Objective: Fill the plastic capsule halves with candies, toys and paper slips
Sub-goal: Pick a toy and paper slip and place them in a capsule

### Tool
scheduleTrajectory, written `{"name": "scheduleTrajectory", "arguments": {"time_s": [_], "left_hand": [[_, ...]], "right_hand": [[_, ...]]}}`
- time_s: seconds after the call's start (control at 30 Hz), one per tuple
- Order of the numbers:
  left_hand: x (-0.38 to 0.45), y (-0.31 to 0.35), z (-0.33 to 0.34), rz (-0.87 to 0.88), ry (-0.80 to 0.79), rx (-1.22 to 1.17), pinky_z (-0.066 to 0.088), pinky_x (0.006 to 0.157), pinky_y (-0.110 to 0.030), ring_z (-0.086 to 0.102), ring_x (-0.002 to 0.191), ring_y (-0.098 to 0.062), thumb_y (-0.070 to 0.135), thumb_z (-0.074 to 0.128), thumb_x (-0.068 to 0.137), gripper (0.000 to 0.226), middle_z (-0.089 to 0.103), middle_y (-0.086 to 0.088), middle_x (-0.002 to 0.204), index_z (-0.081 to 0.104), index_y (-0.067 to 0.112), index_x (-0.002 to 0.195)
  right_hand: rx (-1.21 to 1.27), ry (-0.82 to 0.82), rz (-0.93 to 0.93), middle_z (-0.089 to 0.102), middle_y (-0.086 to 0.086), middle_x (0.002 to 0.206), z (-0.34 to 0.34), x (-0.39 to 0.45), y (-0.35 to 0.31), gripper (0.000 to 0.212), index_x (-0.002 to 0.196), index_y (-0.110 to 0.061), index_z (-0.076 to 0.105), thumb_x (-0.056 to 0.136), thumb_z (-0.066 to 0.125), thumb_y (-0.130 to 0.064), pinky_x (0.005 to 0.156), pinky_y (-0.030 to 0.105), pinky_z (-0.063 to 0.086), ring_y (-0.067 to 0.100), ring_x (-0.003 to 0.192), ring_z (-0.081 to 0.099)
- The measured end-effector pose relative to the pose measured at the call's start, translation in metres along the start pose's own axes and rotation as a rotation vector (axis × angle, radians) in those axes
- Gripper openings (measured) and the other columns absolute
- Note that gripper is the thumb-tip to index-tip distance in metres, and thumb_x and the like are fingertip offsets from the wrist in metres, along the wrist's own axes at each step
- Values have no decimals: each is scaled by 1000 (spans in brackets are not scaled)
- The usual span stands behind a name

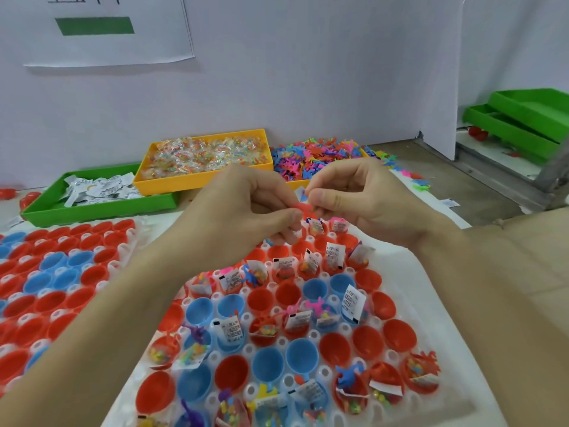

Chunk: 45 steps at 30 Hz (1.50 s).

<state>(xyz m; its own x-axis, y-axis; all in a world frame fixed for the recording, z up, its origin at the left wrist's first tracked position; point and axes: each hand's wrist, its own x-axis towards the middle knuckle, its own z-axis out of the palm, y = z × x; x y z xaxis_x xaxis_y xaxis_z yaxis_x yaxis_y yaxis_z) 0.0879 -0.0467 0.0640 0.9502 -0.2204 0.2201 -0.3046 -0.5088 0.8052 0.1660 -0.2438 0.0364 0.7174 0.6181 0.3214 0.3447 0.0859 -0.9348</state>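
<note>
A white holder tray (pixel 397 272) in front of me carries several red and blue capsule halves (pixel 268 365); some hold candy packets, stretchy toys and paper slips, others stand bare. Above its far edge my left hand (pixel 246 208) and my right hand (pixel 360 195) meet, and both pinch a small red stretchy toy (pixel 303 208) between fingertips. A bit of blue toy shows just behind my right fingers. A second tray of red and blue capsule halves (pixel 55 272) lies at the left.
At the back stand a green tray of paper slips (pixel 101 208), a yellow tray of candy packets (pixel 172 186) and a heap of coloured toys (pixel 314 158). Green trays (pixel 523 118) are stacked at far right. A white wall panel rises behind.
</note>
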Motion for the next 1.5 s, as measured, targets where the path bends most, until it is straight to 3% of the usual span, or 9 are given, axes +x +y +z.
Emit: {"name": "scheduleTrajectory", "arguments": {"time_s": [0.1,0.23,0.3,0.43,0.73,1.1,1.5], "left_hand": [[-2,3,0,25,-48,12,58,60,-24,74,66,-17,21,72,86,11,76,-2,73,74,11,90],[-4,4,-10,42,-75,85,59,77,-45,74,76,-17,48,67,85,30,77,2,84,70,28,107],[-5,4,-18,53,-65,75,59,77,-44,74,78,-18,48,66,86,32,77,0,89,66,29,112],[-8,7,-32,80,8,23,56,68,-25,74,74,-19,40,65,83,33,77,-2,88,65,25,113],[-9,15,-57,106,168,-24,59,68,-32,69,69,-22,38,62,81,31,75,-5,85,67,23,108],[-6,15,-59,125,180,31,58,66,-28,71,71,-23,39,61,83,28,76,-3,85,67,26,107],[-6,11,-63,134,200,62,57,66,-25,71,72,-21,41,60,83,30,76,0,84,67,26,108]], "right_hand": [[-4,-63,2,72,0,76,-9,-2,-3,10,84,-15,75,78,76,-23,67,20,53,12,70,66],[19,-160,73,68,2,68,-36,-12,-10,5,76,-19,77,76,75,-15,60,19,50,11,61,60],[-82,-245,145,68,3,66,-50,-20,-14,11,75,-19,77,76,76,-8,57,17,49,10,58,59],[-222,-418,341,71,5,68,-64,-30,-20,10,77,-22,78,71,82,-15,56,17,49,8,58,62],[-435,-610,559,74,1,74,-59,-29,-28,10,78,-26,78,80,81,-17,59,17,48,7,66,67],[-529,-618,642,75,-3,76,-41,-23,-26,12,77,-31,77,81,82,-21,58,16,47,5,68,68],[-522,-456,672,77,8,77,-52,-26,-23,29,64,-27,61,75,86,-18,63,20,55,17,72,74]]}}
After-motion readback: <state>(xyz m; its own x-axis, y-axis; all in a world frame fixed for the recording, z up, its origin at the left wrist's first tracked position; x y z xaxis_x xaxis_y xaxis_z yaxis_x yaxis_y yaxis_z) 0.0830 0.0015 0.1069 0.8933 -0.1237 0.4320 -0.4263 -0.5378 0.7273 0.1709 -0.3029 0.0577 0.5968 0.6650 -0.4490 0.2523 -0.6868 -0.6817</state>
